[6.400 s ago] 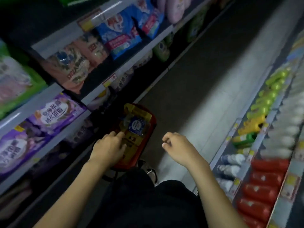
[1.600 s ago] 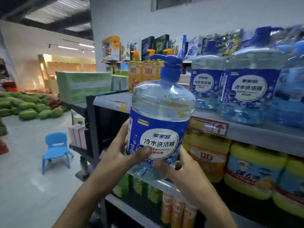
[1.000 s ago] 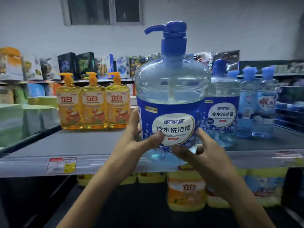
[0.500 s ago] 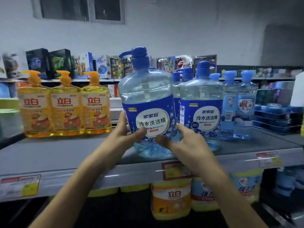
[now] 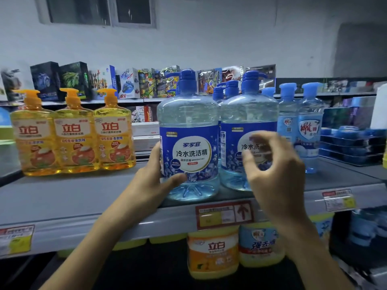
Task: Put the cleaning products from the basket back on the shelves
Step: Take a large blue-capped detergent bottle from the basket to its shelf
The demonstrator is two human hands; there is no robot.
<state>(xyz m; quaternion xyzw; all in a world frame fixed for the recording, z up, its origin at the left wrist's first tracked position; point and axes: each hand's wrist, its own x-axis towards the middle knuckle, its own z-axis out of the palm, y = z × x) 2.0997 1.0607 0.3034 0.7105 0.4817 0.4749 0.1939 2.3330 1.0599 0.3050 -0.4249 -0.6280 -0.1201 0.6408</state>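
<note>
- Two hands up: the left hand (image 5: 155, 181) wraps the big blue pump bottle (image 5: 188, 143) low down, thumb across the front, fingers round its 9 o'clock side.
- The bottle stands upright on the grey shelf (image 5: 73, 206), just beside its twin bottle (image 5: 249, 114) at 3 o'clock.
- The right hand (image 5: 276, 174) hovers at the bottle's 3 o'clock, fingers loosely curled, holding nothing.
- Three yellow bottles (image 5: 73, 132) at 9 o'clock, well apart.
</note>
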